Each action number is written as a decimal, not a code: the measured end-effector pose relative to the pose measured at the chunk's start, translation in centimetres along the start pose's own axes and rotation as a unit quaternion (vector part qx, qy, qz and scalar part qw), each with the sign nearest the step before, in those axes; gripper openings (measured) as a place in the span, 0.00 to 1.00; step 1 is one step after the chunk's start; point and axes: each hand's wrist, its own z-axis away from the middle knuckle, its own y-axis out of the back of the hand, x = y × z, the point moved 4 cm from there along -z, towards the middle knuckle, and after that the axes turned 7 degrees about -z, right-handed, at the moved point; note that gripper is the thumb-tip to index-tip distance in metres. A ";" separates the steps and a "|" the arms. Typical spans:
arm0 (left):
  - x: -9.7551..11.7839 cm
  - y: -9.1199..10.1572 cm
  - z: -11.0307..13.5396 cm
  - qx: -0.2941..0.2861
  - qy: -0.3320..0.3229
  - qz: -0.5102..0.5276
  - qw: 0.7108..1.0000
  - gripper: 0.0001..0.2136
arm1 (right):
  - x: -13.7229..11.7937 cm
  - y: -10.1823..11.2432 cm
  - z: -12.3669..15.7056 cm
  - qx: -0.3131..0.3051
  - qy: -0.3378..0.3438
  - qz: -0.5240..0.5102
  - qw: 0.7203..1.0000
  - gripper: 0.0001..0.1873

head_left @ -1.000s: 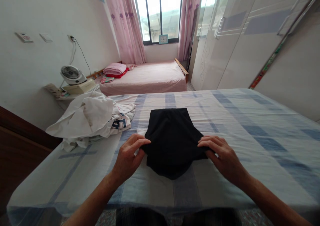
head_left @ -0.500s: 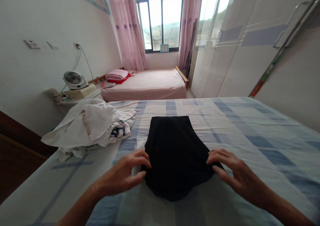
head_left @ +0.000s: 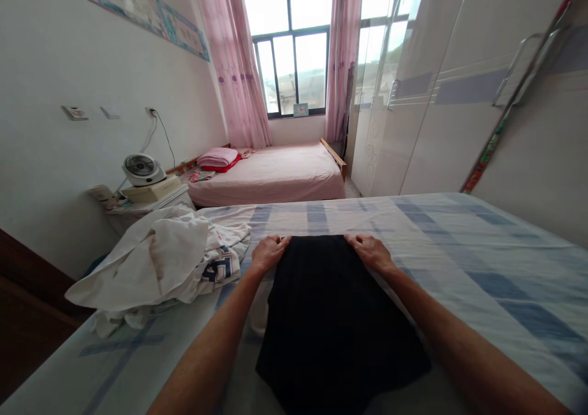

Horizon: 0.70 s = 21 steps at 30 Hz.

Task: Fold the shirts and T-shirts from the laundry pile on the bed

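A black garment (head_left: 337, 323) with a straight top edge lies spread on the bed, wider toward me; it looks like shorts or briefs, but I cannot tell which. My left hand (head_left: 271, 252) is closed on the far left corner of its top edge. At the opposite corner, my right hand (head_left: 370, 251) pinches the same edge with curled fingers. The garment's near end runs to the bottom of the view, between my forearms.
A heap of white clothes (head_left: 156, 262) lies left on the blue-and-white checked bedsheet (head_left: 450, 262). Beyond are a small fan (head_left: 143, 168) on a bedside stand, a pink bed (head_left: 280, 173) and a window. A glossy wardrobe (head_left: 427, 127) lines the right side.
Both hands have moved from the garment's near side corners to its far top corners and closed there. The garment sits nearer to me, and the head view has tilted up a little.
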 end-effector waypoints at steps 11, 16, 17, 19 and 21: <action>-2.2 -1.0 -0.2 0.052 -0.004 0.129 0.990 0.15 | 2.0 -0.5 -1.1 0.041 0.013 -0.036 0.998 0.19; -2.0 -1.1 -0.2 0.050 0.017 0.118 0.992 0.18 | 1.7 -0.7 -1.1 0.043 0.005 -0.018 0.999 0.23; -1.8 -1.2 -0.2 0.045 0.023 0.108 0.993 0.19 | 1.5 -0.8 -1.1 0.047 -0.002 -0.013 0.999 0.25; -1.4 -1.4 -0.4 0.030 0.029 0.090 0.995 0.20 | 1.2 -0.9 -1.2 0.047 -0.008 -0.003 0.999 0.26; -1.2 -1.6 -0.5 0.028 0.028 0.082 0.996 0.18 | 1.0 -1.1 -1.5 0.040 0.002 0.002 0.999 0.23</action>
